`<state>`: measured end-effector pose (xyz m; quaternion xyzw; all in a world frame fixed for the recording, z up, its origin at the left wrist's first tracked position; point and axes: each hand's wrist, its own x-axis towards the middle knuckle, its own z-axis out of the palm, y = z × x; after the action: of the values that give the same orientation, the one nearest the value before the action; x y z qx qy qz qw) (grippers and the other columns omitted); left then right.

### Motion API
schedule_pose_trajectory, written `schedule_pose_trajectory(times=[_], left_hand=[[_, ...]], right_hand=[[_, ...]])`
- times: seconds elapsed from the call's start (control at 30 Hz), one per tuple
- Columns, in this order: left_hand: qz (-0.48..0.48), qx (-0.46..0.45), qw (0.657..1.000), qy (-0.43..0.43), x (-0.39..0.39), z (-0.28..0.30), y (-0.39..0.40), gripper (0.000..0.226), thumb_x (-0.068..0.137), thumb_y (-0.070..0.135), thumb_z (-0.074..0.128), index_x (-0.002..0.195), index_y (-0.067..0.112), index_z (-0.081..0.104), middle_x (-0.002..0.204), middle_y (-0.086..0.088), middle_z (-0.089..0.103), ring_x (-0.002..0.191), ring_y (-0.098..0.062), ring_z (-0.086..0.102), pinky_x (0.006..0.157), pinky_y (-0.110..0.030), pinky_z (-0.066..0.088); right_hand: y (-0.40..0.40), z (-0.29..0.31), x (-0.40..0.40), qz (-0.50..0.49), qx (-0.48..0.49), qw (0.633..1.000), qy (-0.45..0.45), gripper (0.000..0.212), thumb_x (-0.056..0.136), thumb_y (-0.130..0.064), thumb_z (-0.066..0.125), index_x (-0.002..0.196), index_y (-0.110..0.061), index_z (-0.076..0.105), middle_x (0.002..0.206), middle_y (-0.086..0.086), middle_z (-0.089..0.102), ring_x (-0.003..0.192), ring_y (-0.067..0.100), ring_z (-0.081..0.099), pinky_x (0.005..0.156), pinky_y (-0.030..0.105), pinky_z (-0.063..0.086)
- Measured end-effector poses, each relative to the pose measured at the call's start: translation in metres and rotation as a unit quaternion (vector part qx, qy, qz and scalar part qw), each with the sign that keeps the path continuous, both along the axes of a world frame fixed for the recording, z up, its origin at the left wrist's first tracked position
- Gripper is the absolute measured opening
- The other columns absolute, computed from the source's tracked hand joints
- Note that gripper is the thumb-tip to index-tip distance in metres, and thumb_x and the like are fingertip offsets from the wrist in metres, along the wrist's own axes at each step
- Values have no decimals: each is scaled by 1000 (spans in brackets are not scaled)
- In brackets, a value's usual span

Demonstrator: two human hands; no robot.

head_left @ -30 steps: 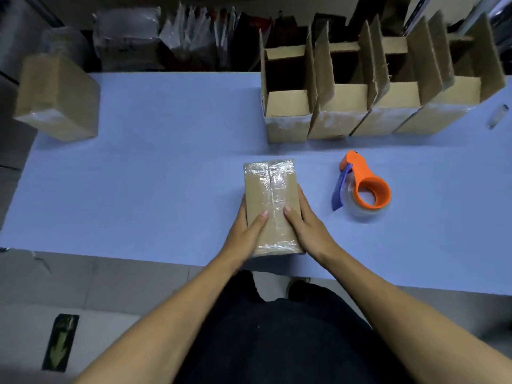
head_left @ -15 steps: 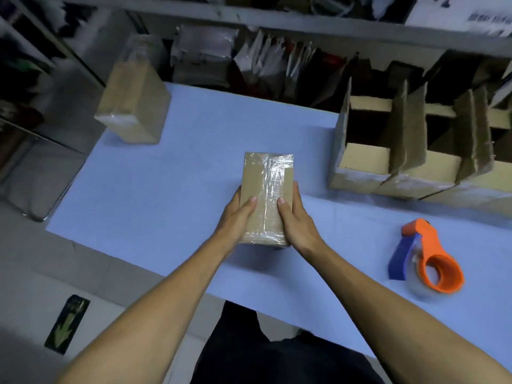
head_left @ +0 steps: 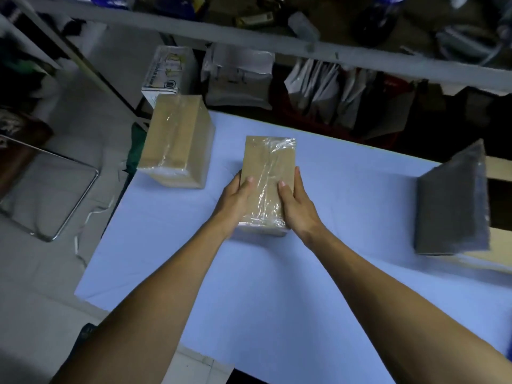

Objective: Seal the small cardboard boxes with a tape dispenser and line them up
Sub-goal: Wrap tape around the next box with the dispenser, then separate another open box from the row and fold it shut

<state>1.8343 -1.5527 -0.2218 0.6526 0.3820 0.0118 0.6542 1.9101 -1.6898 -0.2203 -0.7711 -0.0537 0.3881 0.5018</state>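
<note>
Head view, and the taped box [head_left: 267, 187] has travelled left across the table [head_left: 277, 286] since a second ago, carried between both hands; the tape dispenser has dropped out of frame; the first sealed box [head_left: 177, 142] at the far left corner now sits near, but apart. I read that as sealing done, lining-up underway. My left hand [head_left: 235, 199] clasps the box's left side, thumb curled on top; my right hand [head_left: 297, 206] grips the right side the same way; whether the box rests on the table or hangs just above it, I cannot tell. Containers: both boxes are shut under clear tape, contents hidden; an open box flap [head_left: 454, 200] shows at right, its inside hidden.
</note>
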Motion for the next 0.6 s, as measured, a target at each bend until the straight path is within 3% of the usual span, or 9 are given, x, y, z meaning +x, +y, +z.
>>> schedule_pose_trajectory(times=[0.2, 0.33, 0.43, 0.5, 0.6], left_hand=[[-25, 64, 998, 14, 27, -3, 57, 40, 91, 50, 46, 125, 35, 61, 118, 11, 70, 112, -11, 65, 106, -42, 47], [-20, 82, 996, 28, 37, -4, 63, 41, 87, 54, 48, 120, 33, 63, 111, 10, 72, 106, -13, 66, 102, -45, 49], [-26, 125, 991, 49, 39, 0, 60, 39, 81, 60, 49, 110, 39, 64, 102, 9, 72, 99, -17, 68, 95, -44, 53], [-48, 201, 976, 64, 44, 9, 58, 48, 87, 52, 54, 129, 32, 58, 122, -2, 68, 115, -23, 62, 100, -41, 49], [-91, 382, 918, 58, 54, 31, 52, 65, 95, 22, 58, 153, 12, 32, 157, -12, 35, 144, -27, 33, 117, -35, 28]], right_hand=[[56, -2, 27, 21, 8, 999, -26, 63, 100, -58, 33, 156, -45, 6, 142, -18, 45, 125, 13, 51, 106, 29, 36], [61, 1, 40, 34, -7, 999, -34, 71, 91, -69, 35, 154, -44, 14, 140, -9, 55, 121, 20, 58, 107, 41, 44], [49, 14, 43, 61, -37, 996, -57, 60, 102, -53, 40, 155, -35, 20, 136, -6, 55, 125, 21, 54, 99, 28, 40], [31, 23, 46, 118, -93, 981, -123, 61, 102, -49, 41, 156, -25, 25, 147, 0, 49, 134, 22, 46, 99, 28, 36], [-11, 33, 55, 191, -195, 928, -255, 65, 102, -51, 41, 157, -20, 24, 160, 5, 30, 147, 23, 27, 114, 38, 30]])
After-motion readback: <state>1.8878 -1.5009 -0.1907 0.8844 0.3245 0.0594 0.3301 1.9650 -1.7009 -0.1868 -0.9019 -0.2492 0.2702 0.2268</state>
